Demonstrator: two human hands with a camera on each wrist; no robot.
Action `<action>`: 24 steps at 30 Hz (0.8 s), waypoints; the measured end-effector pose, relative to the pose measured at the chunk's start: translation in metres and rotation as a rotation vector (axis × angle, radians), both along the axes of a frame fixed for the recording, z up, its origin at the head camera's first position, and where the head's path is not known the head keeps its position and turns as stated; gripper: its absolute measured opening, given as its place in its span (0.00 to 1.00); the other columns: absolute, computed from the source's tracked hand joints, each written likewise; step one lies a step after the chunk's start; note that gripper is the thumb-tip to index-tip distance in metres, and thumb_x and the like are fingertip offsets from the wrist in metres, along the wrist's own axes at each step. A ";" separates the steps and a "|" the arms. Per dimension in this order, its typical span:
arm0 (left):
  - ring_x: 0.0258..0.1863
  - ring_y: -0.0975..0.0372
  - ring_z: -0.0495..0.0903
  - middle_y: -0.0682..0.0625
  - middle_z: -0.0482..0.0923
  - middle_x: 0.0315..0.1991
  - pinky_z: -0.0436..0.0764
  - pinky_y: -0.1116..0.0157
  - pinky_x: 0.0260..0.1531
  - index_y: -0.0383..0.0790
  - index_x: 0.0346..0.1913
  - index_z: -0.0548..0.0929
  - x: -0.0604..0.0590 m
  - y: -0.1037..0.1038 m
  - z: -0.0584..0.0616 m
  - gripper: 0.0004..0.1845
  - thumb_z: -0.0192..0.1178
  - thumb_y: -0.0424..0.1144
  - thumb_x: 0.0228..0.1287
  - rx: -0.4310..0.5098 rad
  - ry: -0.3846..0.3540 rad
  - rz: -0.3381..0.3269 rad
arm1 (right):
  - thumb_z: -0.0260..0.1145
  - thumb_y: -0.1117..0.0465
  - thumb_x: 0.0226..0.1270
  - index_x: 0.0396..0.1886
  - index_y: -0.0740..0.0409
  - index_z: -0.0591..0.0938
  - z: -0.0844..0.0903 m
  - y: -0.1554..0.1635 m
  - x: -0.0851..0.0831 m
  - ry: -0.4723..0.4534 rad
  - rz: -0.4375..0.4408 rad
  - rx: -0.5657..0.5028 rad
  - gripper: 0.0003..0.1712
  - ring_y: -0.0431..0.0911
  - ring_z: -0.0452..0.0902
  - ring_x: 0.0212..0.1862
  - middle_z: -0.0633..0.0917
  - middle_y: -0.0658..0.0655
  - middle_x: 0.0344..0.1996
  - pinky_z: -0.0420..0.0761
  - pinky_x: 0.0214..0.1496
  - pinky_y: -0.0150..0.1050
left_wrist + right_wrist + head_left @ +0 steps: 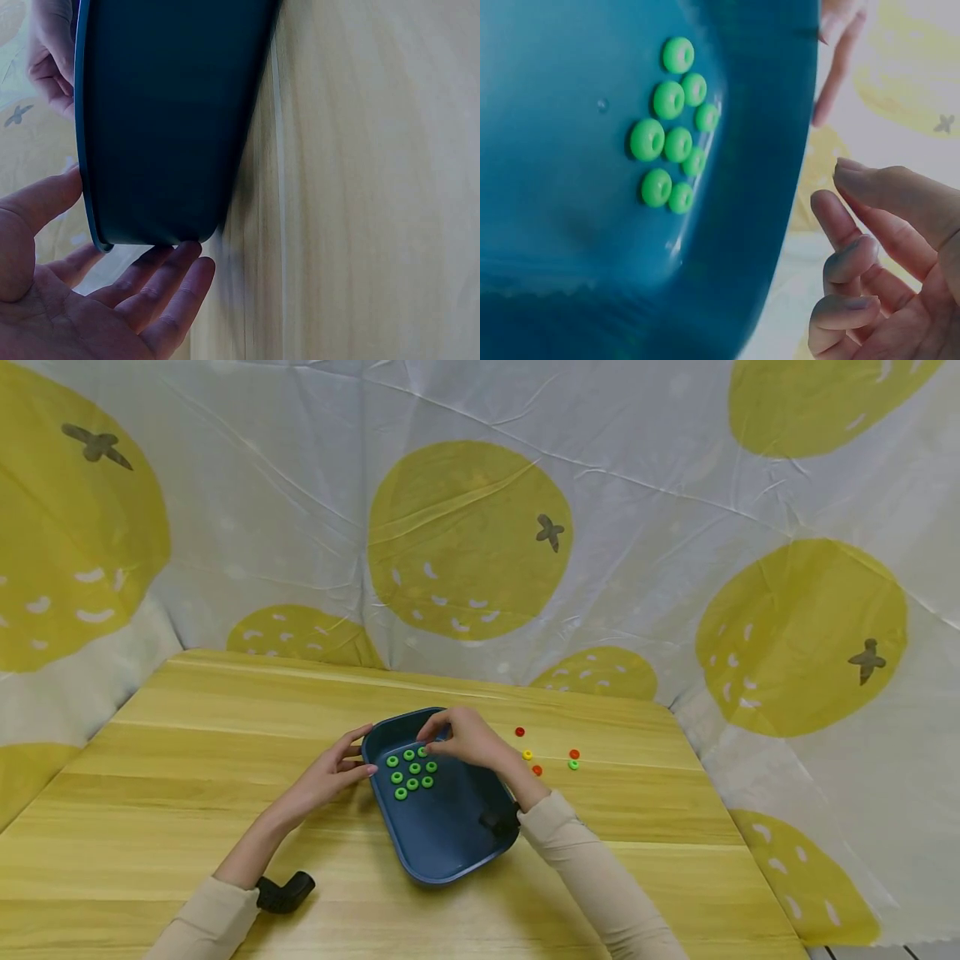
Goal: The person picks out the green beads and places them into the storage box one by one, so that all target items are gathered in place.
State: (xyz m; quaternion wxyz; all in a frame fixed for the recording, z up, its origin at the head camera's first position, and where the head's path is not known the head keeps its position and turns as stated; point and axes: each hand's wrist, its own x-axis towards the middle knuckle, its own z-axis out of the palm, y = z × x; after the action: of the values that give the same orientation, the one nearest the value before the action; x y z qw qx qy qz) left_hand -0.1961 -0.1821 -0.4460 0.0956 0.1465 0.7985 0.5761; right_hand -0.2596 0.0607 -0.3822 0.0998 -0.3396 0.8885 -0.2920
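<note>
A deep blue tray [457,835] stands on the wooden table. Several green ring-shaped beads [412,784] lie in rows on its floor, towards the far left corner; the right wrist view shows these green beads [668,100] close up. My left hand [330,779] holds the tray's left far corner. In the left wrist view, its thumb is at the rim and its fingers [161,289] lie against the outer wall. Above the far end of the tray is my right hand [465,739], near the topmost beads. Its fingers [847,259] are loosely bent, with nothing visible between thumb and forefinger.
Right of the tray, loose beads lie on the table [652,810]: a dark red one [520,732], a yellow one [527,755], two orange-red ones [574,754] and a green one [573,765]. A white cloth with yellow fruit prints [637,552] hangs behind the table.
</note>
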 end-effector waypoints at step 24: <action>0.62 0.37 0.66 0.27 0.60 0.65 0.72 0.46 0.57 0.38 0.74 0.49 0.000 0.001 0.000 0.37 0.54 0.41 0.68 -0.017 0.013 0.008 | 0.66 0.61 0.62 0.41 0.59 0.86 0.003 0.064 -0.010 -0.009 -0.193 -0.124 0.10 0.50 0.79 0.38 0.86 0.56 0.37 0.77 0.36 0.32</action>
State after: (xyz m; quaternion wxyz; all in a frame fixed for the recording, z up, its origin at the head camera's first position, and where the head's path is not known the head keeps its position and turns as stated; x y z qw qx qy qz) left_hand -0.1957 -0.1813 -0.4456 0.0893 0.1461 0.8046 0.5687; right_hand -0.2691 0.1249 -0.3795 0.0541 -0.2568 0.8968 -0.3563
